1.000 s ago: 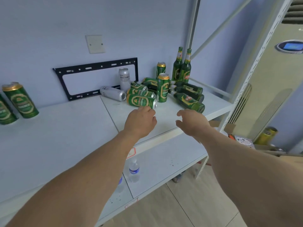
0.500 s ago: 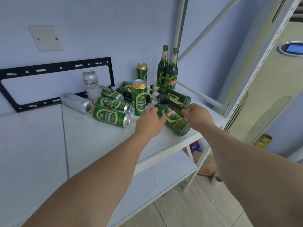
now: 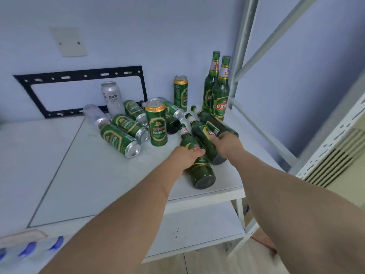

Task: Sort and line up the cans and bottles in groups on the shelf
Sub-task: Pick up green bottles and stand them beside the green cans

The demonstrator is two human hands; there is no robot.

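Note:
On the white shelf (image 3: pixel 98 184) lies a heap of green beer cans and green glass bottles. My left hand (image 3: pixel 187 157) grips the nearest lying bottle (image 3: pixel 199 171) round its middle. My right hand (image 3: pixel 227 143) grips the second lying bottle (image 3: pixel 203 135) beside it. A third bottle (image 3: pixel 219 121) lies behind them. Two bottles (image 3: pixel 217 91) stand upright at the back right. One green can (image 3: pixel 157 123) stands in the middle, another (image 3: pixel 180 91) stands behind it. Several green cans (image 3: pixel 120 140) lie on their sides at the left.
Two silver cans are at the back left, one upright (image 3: pixel 110 97) and one lying (image 3: pixel 95 115). A black metal bracket (image 3: pixel 79 73) leans on the wall. The shelf's grey upright post (image 3: pixel 241 46) rises at the right. A lower shelf (image 3: pixel 197 232) shows beneath.
Both hands have reached forward from the shelf's front to the lying bottles and closed round them. The camera has moved closer and turned right.

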